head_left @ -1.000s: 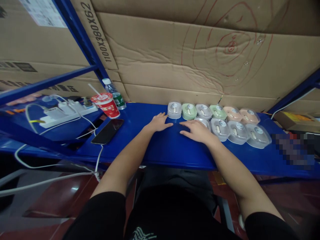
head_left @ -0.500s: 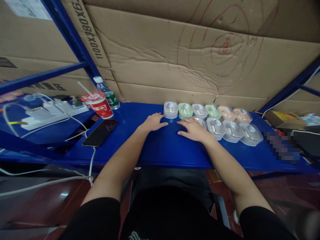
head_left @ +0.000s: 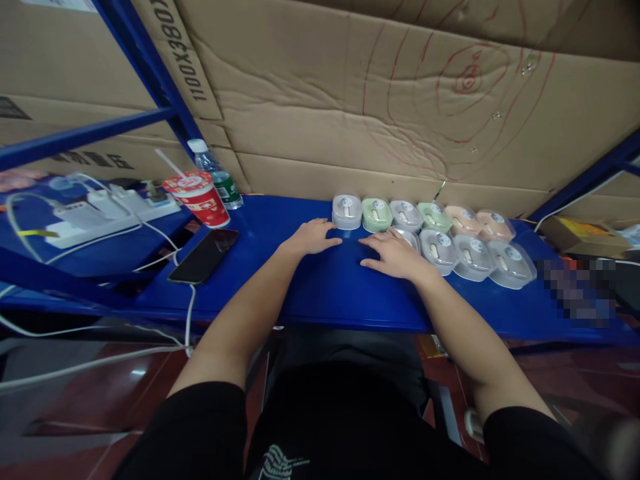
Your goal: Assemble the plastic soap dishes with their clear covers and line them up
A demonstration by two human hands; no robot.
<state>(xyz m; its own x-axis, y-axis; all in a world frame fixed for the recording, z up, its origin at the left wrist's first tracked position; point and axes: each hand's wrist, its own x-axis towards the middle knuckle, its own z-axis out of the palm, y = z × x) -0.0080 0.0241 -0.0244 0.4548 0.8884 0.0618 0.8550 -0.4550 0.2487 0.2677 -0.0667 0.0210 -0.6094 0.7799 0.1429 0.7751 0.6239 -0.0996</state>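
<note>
Two rows of small lidded plastic boxes stand on the blue tabletop (head_left: 320, 293). In the back row are a grey box (head_left: 347, 212) at the left end, a green box (head_left: 377, 215) beside it, and further grey, green and peach ones. My left hand (head_left: 314, 238) lies low over the table just in front of the leftmost grey box, fingers stretched and nothing held. My right hand (head_left: 395, 255) is also open, resting by the left end of the front row. It partly hides a clear-lidded box (head_left: 411, 239) there. Each lid carries a round sticker.
At left stand a red paper cup (head_left: 203, 200) with a straw and a water bottle (head_left: 220, 180); a dark phone (head_left: 204, 256) lies before them. Power strips (head_left: 100, 220) with white cables are further left. A cardboard wall (head_left: 300, 100) closes the back; a carton (head_left: 585, 237) sits right.
The camera view has shifted slightly. Both hands stay open in nearly the same place by the boxes. No box has visibly moved.
</note>
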